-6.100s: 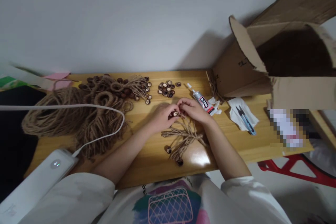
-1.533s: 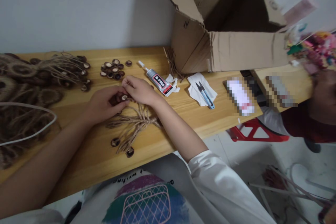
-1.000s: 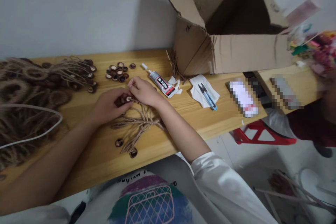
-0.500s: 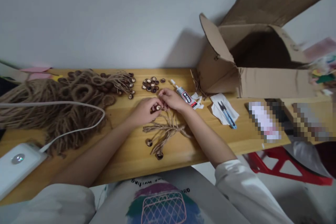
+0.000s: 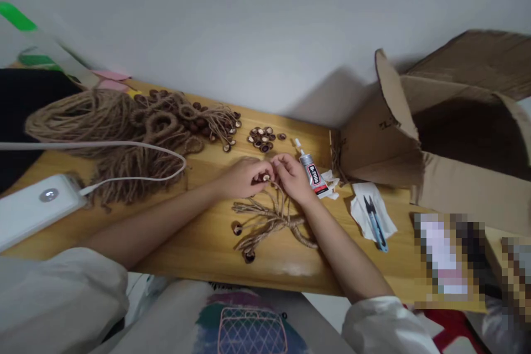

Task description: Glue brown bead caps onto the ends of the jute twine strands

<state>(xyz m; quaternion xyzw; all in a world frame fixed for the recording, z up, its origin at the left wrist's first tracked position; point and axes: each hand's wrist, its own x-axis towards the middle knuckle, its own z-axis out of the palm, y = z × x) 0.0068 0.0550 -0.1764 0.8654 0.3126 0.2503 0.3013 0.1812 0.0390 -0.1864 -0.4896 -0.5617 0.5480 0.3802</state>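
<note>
My left hand [image 5: 249, 178] is closed around a small brown shell piece [image 5: 266, 178] with a pale inside, gripped at the fingertips. Right beside it, my right hand [image 5: 291, 176] pinches a strand of jute twine where it meets the shell; the fingertips partly hide each other. The strand runs up from a knotted jute twine bundle [image 5: 271, 224] lying on the table below my hands. Two of the bundle's other strands end in dark shell pieces, one at the left [image 5: 237, 228] and one at the front [image 5: 249, 257].
Loose shell pieces [image 5: 261, 138] lie behind my hands, near a B-7000 glue tube [image 5: 313, 174]. Blue thread snips [image 5: 375, 224] rest on white tissue [image 5: 360, 207]. A cardboard box [image 5: 468, 182] stands right; a twine heap [image 5: 124, 127], white cable [image 5: 136, 178] and power bank [image 5: 37, 210] lie left.
The view has turned and shifted, so the table things sit differently in the frame. Both hands stay together at the shell piece and strand, with only small finger movement.
</note>
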